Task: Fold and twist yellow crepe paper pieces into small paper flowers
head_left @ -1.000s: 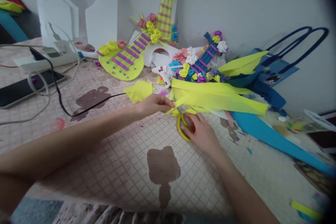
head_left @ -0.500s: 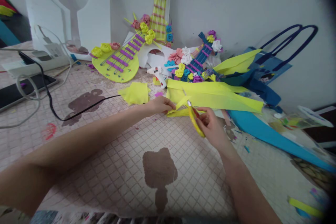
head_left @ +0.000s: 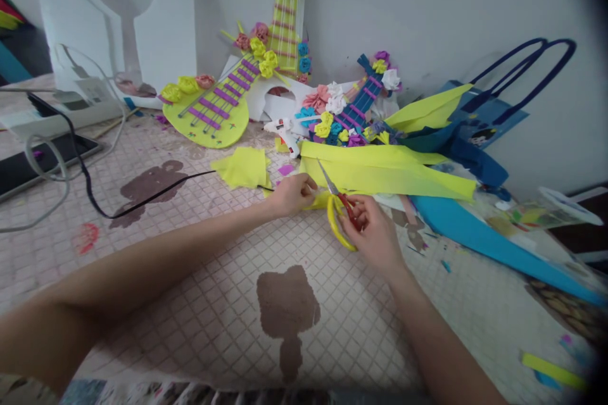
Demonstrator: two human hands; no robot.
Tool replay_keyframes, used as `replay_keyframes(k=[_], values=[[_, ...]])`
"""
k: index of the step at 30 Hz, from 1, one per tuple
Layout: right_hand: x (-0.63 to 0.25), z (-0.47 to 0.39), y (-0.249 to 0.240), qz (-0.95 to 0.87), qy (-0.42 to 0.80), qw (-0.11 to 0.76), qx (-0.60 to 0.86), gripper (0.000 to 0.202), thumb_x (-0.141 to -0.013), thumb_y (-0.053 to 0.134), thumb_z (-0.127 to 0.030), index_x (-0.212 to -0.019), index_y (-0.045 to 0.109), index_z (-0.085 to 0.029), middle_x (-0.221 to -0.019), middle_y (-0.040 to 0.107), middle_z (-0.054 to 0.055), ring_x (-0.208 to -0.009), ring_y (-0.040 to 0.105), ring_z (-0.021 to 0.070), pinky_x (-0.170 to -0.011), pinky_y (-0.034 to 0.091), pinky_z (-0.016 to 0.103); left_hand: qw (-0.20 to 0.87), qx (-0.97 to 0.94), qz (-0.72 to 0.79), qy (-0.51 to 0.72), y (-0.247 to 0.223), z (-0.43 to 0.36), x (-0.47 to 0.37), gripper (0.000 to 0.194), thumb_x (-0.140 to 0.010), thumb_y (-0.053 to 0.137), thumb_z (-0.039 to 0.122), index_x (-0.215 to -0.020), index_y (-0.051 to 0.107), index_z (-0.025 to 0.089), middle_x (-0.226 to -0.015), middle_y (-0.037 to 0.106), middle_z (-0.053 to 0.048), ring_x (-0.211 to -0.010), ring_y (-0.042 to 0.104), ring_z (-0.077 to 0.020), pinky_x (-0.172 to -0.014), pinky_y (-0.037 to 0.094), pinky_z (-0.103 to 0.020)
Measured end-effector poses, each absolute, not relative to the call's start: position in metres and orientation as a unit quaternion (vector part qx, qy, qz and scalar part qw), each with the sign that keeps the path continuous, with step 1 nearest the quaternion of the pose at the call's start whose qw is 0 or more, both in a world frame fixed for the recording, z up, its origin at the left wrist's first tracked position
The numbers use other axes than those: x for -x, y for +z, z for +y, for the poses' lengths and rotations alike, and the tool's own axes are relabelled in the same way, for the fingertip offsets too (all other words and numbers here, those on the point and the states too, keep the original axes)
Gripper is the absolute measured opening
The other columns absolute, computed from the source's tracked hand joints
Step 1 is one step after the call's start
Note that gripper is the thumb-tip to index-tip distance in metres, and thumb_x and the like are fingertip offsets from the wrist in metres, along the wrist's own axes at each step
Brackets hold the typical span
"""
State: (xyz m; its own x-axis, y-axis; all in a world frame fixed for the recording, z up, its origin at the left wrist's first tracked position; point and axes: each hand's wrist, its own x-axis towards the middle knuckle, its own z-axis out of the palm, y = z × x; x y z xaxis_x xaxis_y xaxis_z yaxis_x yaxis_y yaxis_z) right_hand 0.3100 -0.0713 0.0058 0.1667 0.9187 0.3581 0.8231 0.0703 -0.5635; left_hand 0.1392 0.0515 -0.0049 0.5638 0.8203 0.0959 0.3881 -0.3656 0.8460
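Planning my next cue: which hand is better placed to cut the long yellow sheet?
Probably the right hand: it holds the scissors, whose blades point toward the long yellow sheet. The left hand, near the sheet's left end, has no scissors.

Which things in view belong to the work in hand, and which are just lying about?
Apparently in use:
scissors, held by the right hand
long yellow sheet beside the left hand

Apparently just lying about:
glue gun
phone
blue bag
yellow guitar-shaped piece
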Motion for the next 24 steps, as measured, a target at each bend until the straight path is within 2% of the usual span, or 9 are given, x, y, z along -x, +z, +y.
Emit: replay_keyframes(k=[7,19,24], values=[[-0.3065,-0.0723,0.0017,-0.656,0.029,0.312,0.686,0.035,-0.079,0.058,-0.034,-0.111,0.054,-0.02,-0.083,0.058,0.004,-0.07,0.056,0.0179,-0.067,0.046,0.032,0.376,-0.797,0.382,0.278,-0.0076,0.0482,-0.1408,0.021,-0.07,0.056,0.006,-0.09,0.061,0.012,-0.07,0.067,-0.001,-0.061,0.061,-0.0116,-0.059,0.046,-0.02],[-0.3061,-0.0753,0.0028,-0.659,0.015,0.291,0.694,0.036,-0.079,0.056,-0.037,-0.111,0.054,-0.02,-0.084,0.059,0.005,-0.07,0.057,0.0187,-0.063,0.046,0.031,0.353,-0.813,0.379,0.265,-0.0122,0.051,-0.1408,0.023,-0.069,0.052,0.003,-0.089,0.061,0.011,-0.076,0.069,-0.004,-0.067,0.063,-0.0133,-0.06,0.047,-0.021],[-0.2996,-0.0758,0.0014,-0.669,0.009,0.217,0.71,0.034,-0.08,0.056,-0.035,-0.111,0.053,-0.022,-0.093,0.062,0.006,-0.072,0.059,0.0199,-0.063,0.045,0.032,0.338,-0.825,0.372,0.257,-0.0108,0.0492,-0.1407,0.02,-0.071,0.051,0.003,-0.087,0.059,0.012,-0.075,0.068,-0.003,-0.064,0.062,-0.0125,-0.059,0.047,-0.02]])
